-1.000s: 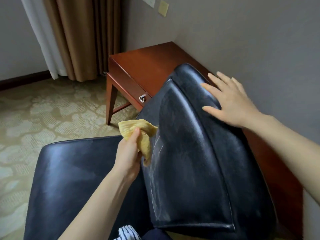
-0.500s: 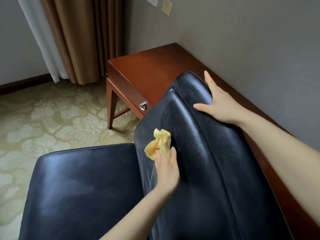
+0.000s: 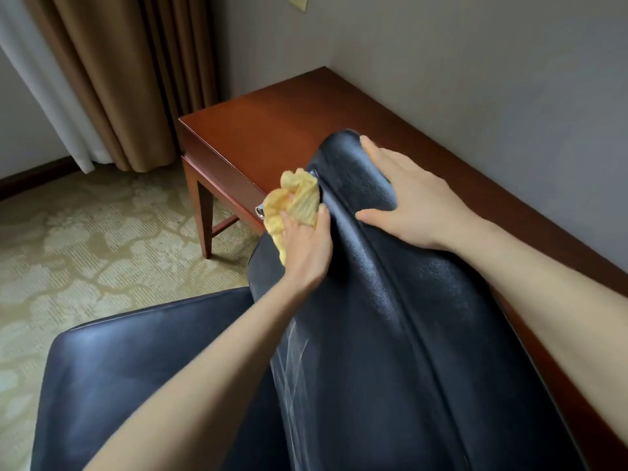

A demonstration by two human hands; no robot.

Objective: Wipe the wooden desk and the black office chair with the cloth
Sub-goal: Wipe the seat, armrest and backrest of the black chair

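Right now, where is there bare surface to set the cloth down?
Free: the wooden desk top between the corner walls and the chair backrest; also the chair seat. Crowded: the backrest top, where the left hand holds the cloth and the right hand rests.

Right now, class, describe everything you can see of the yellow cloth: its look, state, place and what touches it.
The yellow cloth is a soft, ribbed or waffle-textured fabric, crumpled into a loose bunch rather than folded flat. The left hand grips it, fingers curled over its lower part, and presses it against the left edge of the black office chair's backrest, near the top. A fold hangs below the hand. It lies in front of the wooden desk's drawer front. The right hand rests on the backrest, apart from the cloth.
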